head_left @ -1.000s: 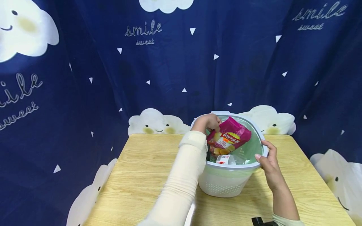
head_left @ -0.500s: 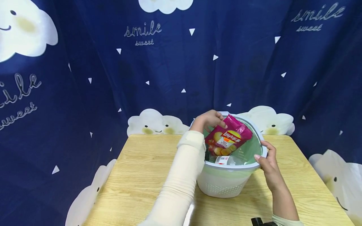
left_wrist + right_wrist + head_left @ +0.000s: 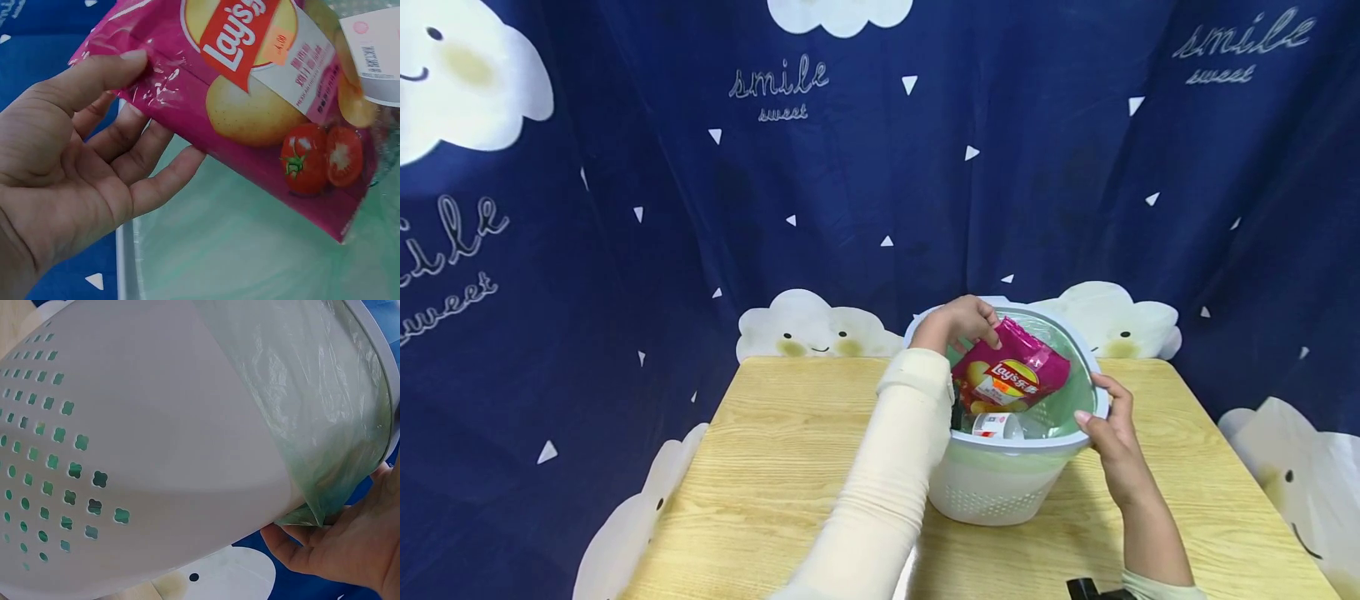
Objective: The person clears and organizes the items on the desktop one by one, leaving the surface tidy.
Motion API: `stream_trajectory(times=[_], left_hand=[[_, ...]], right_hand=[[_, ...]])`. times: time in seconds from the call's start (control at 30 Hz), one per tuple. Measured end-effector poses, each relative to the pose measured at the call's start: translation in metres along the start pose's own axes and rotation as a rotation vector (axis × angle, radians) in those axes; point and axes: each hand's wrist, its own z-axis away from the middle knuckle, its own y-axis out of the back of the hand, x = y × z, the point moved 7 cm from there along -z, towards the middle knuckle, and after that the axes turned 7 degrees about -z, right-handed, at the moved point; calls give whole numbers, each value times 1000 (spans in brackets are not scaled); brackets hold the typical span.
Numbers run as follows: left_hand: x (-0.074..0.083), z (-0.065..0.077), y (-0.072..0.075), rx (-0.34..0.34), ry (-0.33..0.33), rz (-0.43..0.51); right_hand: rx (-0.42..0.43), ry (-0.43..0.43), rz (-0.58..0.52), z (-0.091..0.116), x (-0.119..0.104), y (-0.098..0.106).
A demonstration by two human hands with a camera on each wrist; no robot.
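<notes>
My left hand (image 3: 964, 323) pinches the edge of a magenta Lay's chip bag (image 3: 1028, 360) between thumb and fingers, inside the mouth of a white bin. In the left wrist view the bag (image 3: 250, 106) shows a potato and tomatoes on its front. My right hand (image 3: 1116, 437) grips the right rim of the bin (image 3: 992, 492), thumb over the edge. The bin leans toward me and has a green plastic liner (image 3: 312, 394), folded over its rim. Below the chip bag lies a clear container with a white label (image 3: 996, 426). A dark thing beside it is mostly hidden.
The bin stands on a light wooden table (image 3: 797, 450). Behind it hangs a dark blue curtain (image 3: 850, 167) printed with clouds and triangles. A black strap (image 3: 1093, 588) sits near my right wrist.
My left hand first raised the chip bag a little, then lowered it again into the bin. The right hand stays on the rim.
</notes>
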Motion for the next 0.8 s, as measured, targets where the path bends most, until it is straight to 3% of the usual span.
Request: stream_trajectory(times=[0.27,0.4,0.63,0.8], left_hand=[[-13,-1,-7,-62,30,25],[-13,0,-7,-113,50,118],[-7,-2,-6,-121,42,263],[-10,-3,-11,-143,52,201]], right_hand=[[-4,-3,3,0,0,-1],[-4,-4,7,0,0,0],[-2,2,2,-1,1,1],[-3,4,-9,-1,1,0]])
